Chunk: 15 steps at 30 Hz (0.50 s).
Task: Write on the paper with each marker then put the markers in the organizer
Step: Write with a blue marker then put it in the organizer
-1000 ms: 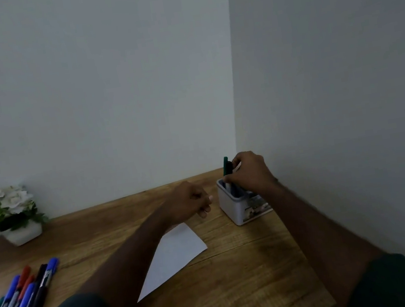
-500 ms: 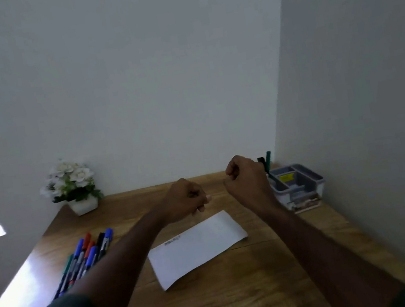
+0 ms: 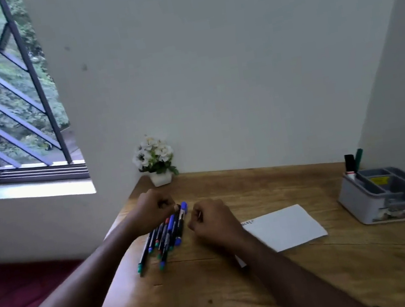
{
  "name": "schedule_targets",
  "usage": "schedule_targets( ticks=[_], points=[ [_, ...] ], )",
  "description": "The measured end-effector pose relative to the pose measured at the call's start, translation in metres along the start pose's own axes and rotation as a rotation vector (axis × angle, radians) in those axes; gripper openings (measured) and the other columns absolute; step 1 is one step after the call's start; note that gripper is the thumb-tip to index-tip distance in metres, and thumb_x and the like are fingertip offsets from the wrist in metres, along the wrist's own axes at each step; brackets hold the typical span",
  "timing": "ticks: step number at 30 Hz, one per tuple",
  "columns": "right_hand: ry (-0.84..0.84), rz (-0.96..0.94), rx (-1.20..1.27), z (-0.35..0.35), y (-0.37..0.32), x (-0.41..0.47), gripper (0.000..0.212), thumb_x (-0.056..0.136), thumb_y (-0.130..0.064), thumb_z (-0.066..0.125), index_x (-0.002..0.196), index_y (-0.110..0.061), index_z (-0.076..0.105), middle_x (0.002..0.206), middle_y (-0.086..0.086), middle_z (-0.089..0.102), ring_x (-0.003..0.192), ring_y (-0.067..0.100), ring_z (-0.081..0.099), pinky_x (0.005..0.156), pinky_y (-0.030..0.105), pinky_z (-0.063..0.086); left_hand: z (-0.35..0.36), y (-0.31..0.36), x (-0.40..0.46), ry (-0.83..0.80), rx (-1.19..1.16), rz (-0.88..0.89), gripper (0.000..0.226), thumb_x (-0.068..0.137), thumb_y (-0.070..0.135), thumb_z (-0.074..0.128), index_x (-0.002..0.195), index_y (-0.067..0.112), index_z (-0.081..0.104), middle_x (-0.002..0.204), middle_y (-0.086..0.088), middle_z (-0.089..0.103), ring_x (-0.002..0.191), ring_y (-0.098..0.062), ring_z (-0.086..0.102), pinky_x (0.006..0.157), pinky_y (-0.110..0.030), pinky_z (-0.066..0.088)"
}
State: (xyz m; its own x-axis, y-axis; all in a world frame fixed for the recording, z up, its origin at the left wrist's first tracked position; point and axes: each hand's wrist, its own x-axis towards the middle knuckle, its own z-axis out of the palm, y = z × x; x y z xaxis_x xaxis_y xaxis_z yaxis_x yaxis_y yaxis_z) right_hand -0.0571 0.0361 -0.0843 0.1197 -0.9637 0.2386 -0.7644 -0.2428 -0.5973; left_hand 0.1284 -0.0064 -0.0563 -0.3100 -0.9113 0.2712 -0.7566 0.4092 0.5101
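Note:
Several markers [image 3: 167, 234] with blue, red and green caps lie in a bunch on the left of the wooden table [image 3: 217, 295]. My left hand [image 3: 153, 210] sits at their far ends, its curled fingertips pinching the top of a dark marker [image 3: 179, 220]. Just right of the bunch, my right hand [image 3: 214, 222] hovers in a loose fist with nothing in it. A white paper [image 3: 286, 227] with a little writing at its left corner lies beyond my right wrist. The grey organizer [image 3: 362, 208] stands at the far right, holding a black marker [image 3: 349, 163] and a green marker [image 3: 358, 156] upright.
A small white pot of white flowers [image 3: 156, 160] stands at the table's back left corner. Walls close in behind and to the right. A barred window [image 3: 4, 104] and its sill are on the left, past the table's left edge.
My view swung left from the organizer. Both hands left the organizer area and crossed over the paper to the marker bunch. A green marker stayed in the organizer.

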Motion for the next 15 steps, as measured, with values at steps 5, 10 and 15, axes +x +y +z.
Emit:
schedule_targets(
  ticks=[5, 10, 15],
  points=[
    [0.033, 0.138, 0.025, 0.021, -0.022, 0.009, 0.013, 0.076, -0.034, 0.064, 0.079, -0.022, 0.059, 0.090, 0.001, 0.065, 0.083, 0.022, 0.062, 0.068, 0.038, 0.055, -0.003, -0.013, -0.011, 0.021, 0.050, 0.020, 0.039, 0.079, 0.017, 0.073, 0.053, 0.038, 0.053, 0.056, 0.019, 0.058, 0.060, 0.006, 0.054, 0.053, -0.009, 0.036],
    [0.049, 0.203, -0.010, 0.018, -0.027, 0.014, 0.021, 0.067, -0.036, 0.057, 0.083, -0.021, 0.059, 0.091, 0.004, 0.064, 0.086, 0.027, 0.061, 0.071, 0.038, 0.055, 0.001, -0.024, -0.009, 0.002, -0.005, 0.020, 0.030, 0.074, 0.018, 0.074, 0.056, 0.037, 0.060, 0.063, 0.012, 0.064, 0.061, -0.006, 0.057, 0.061, -0.032, 0.052],
    [0.023, 0.209, -0.118, 0.021, -0.025, 0.017, 0.029, 0.079, -0.029, 0.061, 0.106, -0.019, 0.056, 0.112, 0.008, 0.058, 0.105, 0.030, 0.055, 0.073, 0.035, 0.047, 0.006, -0.021, -0.005, -0.014, -0.041, 0.021, 0.011, 0.074, 0.020, 0.076, 0.068, 0.026, 0.070, 0.067, 0.010, 0.067, 0.066, -0.006, 0.061, 0.064, -0.032, 0.053]
  ],
)
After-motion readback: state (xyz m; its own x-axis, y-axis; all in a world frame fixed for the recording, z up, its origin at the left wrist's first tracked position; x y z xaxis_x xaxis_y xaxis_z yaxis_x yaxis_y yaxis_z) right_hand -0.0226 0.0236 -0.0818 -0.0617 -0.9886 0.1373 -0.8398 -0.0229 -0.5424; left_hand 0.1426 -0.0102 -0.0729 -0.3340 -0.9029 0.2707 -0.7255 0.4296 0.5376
